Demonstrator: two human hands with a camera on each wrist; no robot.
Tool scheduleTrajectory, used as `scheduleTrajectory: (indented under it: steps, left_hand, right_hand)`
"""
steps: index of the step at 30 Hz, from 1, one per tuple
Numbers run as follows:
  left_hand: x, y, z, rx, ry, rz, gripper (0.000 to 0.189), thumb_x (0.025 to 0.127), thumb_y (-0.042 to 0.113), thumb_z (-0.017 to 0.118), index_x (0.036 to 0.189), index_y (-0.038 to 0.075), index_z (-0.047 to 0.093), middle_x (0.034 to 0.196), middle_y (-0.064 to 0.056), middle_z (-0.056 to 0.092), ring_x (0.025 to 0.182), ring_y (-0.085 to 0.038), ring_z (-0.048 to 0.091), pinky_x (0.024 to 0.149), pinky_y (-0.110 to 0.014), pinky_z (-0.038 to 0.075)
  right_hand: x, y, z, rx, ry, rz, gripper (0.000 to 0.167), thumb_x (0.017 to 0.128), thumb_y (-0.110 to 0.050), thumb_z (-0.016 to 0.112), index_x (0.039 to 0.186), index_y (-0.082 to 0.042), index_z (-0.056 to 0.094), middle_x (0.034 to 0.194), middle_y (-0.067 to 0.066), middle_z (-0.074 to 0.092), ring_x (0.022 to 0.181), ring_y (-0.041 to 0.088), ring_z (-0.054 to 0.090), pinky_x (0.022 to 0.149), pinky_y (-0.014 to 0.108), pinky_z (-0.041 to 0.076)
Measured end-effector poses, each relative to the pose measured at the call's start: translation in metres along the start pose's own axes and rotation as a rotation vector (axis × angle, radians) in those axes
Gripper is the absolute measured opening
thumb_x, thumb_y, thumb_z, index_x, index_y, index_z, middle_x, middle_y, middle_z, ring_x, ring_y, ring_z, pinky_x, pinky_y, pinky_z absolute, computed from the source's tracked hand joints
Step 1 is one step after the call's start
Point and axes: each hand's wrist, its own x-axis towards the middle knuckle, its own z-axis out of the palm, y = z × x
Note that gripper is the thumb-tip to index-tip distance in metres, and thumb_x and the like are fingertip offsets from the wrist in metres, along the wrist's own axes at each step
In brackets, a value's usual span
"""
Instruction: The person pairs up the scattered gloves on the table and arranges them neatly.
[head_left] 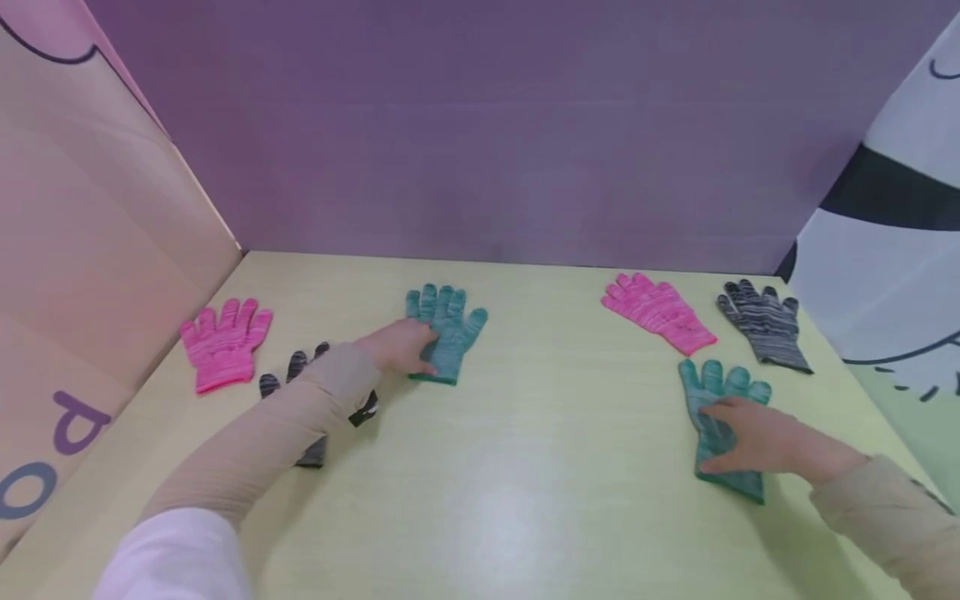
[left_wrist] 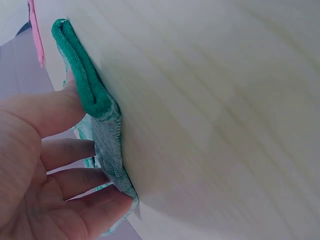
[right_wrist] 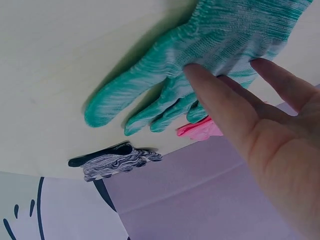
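Note:
In the head view my left hand rests on a teal knitted glove lying flat at the middle-left of the table. The left wrist view shows the thumb by its folded green cuff and fairly straight fingers against its side. My right hand touches a second teal glove on the right. Its fingertips meet the knit, spread and nearly straight, in the right wrist view. Both teal gloves lie with their fingers pointing away from me.
A pink glove lies far left; a black-and-grey glove is partly hidden under my left forearm. At the back right are another pink glove and another black-and-grey glove. Panels, including a purple one, border the table.

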Motion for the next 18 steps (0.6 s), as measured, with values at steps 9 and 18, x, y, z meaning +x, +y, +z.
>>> scheduleTrajectory:
  steps: [9, 18]
  left_hand:
    - [-0.004, 0.003, -0.003, -0.018, 0.009, 0.006, 0.063, 0.087, 0.034, 0.068, 0.131, -0.007, 0.049, 0.132, -0.028, 0.051, 0.123, -0.040, 0.049, 0.107, -0.046, 0.038]
    - [-0.003, 0.000, 0.001, -0.017, 0.008, -0.005, 0.064, 0.087, 0.035, 0.067, 0.132, -0.006, 0.048, 0.134, -0.028, 0.049, 0.124, -0.041, 0.048, 0.107, -0.046, 0.038]
  right_hand:
    - [-0.002, -0.003, 0.008, -0.027, 0.070, 0.012, 0.090, 0.068, -0.060, 0.073, 0.123, 0.010, 0.054, 0.119, 0.038, 0.051, 0.104, 0.053, 0.053, 0.082, 0.061, 0.047]
    - [-0.003, -0.009, 0.016, -0.052, 0.098, 0.032, 0.081, 0.080, -0.055, 0.066, 0.124, 0.010, 0.052, 0.120, 0.038, 0.049, 0.104, 0.060, 0.048, 0.081, 0.067, 0.044]
